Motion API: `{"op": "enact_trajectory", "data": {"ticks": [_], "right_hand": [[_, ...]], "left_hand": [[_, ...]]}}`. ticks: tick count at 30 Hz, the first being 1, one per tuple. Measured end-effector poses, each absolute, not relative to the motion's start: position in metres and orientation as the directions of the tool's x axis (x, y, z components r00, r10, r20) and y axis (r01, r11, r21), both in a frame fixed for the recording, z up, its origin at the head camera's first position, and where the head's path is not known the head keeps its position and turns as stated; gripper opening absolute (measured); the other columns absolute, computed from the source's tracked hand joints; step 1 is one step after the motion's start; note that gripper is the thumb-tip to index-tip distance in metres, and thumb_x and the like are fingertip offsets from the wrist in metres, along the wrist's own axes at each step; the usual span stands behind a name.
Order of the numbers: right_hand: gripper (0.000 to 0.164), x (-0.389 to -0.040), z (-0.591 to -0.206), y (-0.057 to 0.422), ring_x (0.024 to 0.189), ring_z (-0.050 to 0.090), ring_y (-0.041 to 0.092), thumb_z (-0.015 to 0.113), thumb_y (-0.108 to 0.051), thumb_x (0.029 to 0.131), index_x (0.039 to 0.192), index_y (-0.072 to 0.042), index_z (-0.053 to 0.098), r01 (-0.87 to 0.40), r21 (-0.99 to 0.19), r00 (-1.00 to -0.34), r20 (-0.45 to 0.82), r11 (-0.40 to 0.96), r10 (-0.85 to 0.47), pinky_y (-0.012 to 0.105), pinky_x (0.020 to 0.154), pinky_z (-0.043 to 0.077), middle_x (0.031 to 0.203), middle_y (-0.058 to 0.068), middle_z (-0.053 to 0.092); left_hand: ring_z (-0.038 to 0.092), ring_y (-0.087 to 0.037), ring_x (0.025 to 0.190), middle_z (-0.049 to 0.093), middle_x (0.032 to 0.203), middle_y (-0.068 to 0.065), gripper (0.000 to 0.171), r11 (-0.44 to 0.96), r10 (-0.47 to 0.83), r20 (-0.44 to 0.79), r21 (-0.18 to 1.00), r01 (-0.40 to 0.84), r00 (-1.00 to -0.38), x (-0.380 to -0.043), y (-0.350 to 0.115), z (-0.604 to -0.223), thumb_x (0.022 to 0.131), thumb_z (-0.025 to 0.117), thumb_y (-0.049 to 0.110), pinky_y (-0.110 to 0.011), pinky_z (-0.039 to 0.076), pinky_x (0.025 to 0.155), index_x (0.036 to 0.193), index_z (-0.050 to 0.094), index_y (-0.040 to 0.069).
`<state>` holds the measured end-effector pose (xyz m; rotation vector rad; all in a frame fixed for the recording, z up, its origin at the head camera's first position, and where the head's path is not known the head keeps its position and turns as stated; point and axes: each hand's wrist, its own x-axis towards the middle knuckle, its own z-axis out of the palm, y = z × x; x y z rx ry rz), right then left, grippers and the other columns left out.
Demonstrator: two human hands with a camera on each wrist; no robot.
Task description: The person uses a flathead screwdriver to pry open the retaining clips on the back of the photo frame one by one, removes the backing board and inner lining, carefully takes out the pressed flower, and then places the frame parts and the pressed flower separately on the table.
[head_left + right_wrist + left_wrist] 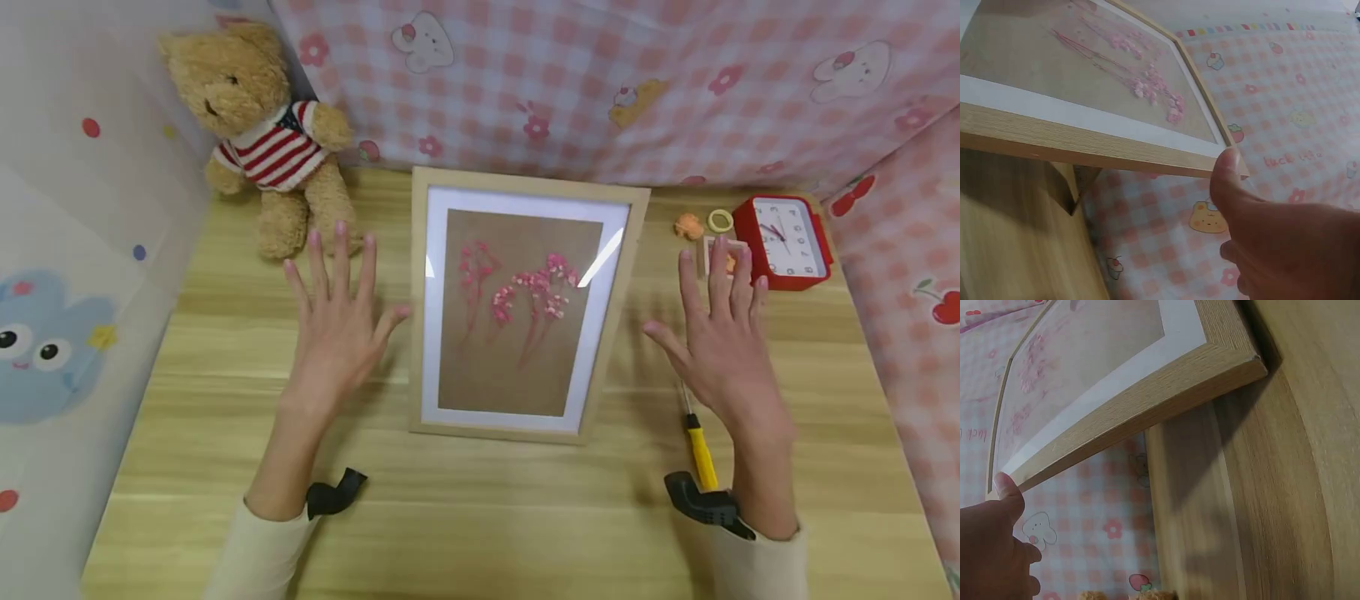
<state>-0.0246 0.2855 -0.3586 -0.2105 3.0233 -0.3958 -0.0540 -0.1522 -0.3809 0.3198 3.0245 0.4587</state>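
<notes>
A picture frame (pixel 418 333) of pale wood stands tilted back on the table, with pink dried flowers (pixel 536 283) on brown backing inside a white border. Behind it, a support leg (pixel 1072 187) props it up in the right wrist view. To its left my left hand (pixel 330 333) is held with fingers spread, the thumb pointing at the frame's side. My right hand (pixel 723 354) mirrors this on the other side, fingers spread and holding nothing. In both wrist views the thumb overlaps a frame corner, while the head view shows a gap on each side.
A teddy bear (pixel 281 154) sits at the back left. A red clock (pixel 783 242), a yellow ring (pixel 720 220), a small orange object (pixel 687 226) and a small framed piece (pixel 708 254) are at the back right. A yellow-handled screwdriver (pixel 701 458) lies by my right wrist.
</notes>
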Motion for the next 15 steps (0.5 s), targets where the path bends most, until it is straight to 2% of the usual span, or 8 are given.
{"op": "enact_trajectory", "data": {"ticks": [3, 8, 10, 12, 15], "right_hand": [[0.106, -0.027, -0.361, 0.281, 0.166, -0.029, 0.044, 0.023, -0.083, 0.105, 0.177, -0.010, -0.003, -0.145, -0.276, -0.985, -0.055, 0.950, -0.167, 0.069, 0.131, -0.016, 0.181, 0.014, -0.029], [0.102, -0.027, -0.362, 0.279, 0.166, -0.025, 0.046, 0.027, -0.078, 0.108, 0.177, -0.006, 0.001, -0.172, -0.318, -0.980, -0.041, 0.932, -0.195, 0.070, 0.132, -0.011, 0.181, 0.017, -0.026], [0.093, -0.026, -0.362, 0.278, 0.169, -0.018, 0.045, 0.029, -0.068, 0.113, 0.177, -0.005, 0.005, -0.177, -0.453, -0.974, -0.046, 0.874, -0.221, 0.067, 0.134, -0.007, 0.184, 0.017, -0.019], [0.079, -0.025, -0.361, 0.276, 0.171, -0.006, 0.044, 0.027, -0.056, 0.118, 0.177, -0.005, 0.009, -0.164, -0.633, -0.964, -0.061, 0.756, -0.260, 0.060, 0.137, 0.001, 0.185, 0.018, -0.006], [0.067, -0.023, -0.359, 0.273, 0.170, 0.010, 0.043, 0.019, -0.044, 0.121, 0.177, -0.009, 0.012, -0.086, -0.858, -0.945, -0.090, 0.506, -0.315, 0.031, 0.138, 0.016, 0.185, 0.016, 0.010]], "left_hand": [[-0.034, -0.043, 0.163, -0.035, 0.177, -0.013, 0.093, 0.937, 0.219, -0.043, 0.287, 0.198, -0.975, -0.052, -0.155, -0.379, 0.115, 0.046, 0.052, -0.069, -0.023, 0.127, 0.175, -0.009, 0.008], [-0.032, -0.042, 0.164, -0.033, 0.178, -0.014, 0.089, 0.927, 0.225, -0.064, 0.320, 0.193, -0.972, -0.051, -0.155, -0.375, 0.116, 0.043, 0.051, -0.068, -0.023, 0.128, 0.176, -0.007, 0.008], [-0.026, -0.042, 0.166, -0.026, 0.180, -0.017, 0.084, 0.889, 0.259, -0.068, 0.407, 0.211, -0.963, -0.051, -0.153, -0.375, 0.118, 0.036, 0.051, -0.068, -0.020, 0.129, 0.175, -0.004, 0.005], [-0.015, -0.040, 0.170, -0.016, 0.182, -0.018, 0.081, 0.805, 0.309, -0.075, 0.552, 0.219, -0.948, -0.051, -0.150, -0.376, 0.118, 0.027, 0.054, -0.064, -0.014, 0.133, 0.175, -0.002, 0.003], [0.002, -0.039, 0.171, 0.001, 0.184, -0.016, 0.083, 0.606, 0.355, -0.086, 0.779, 0.159, -0.931, -0.053, -0.143, -0.380, 0.116, 0.016, 0.061, -0.058, -0.002, 0.138, 0.176, 0.004, 0.005]]}}
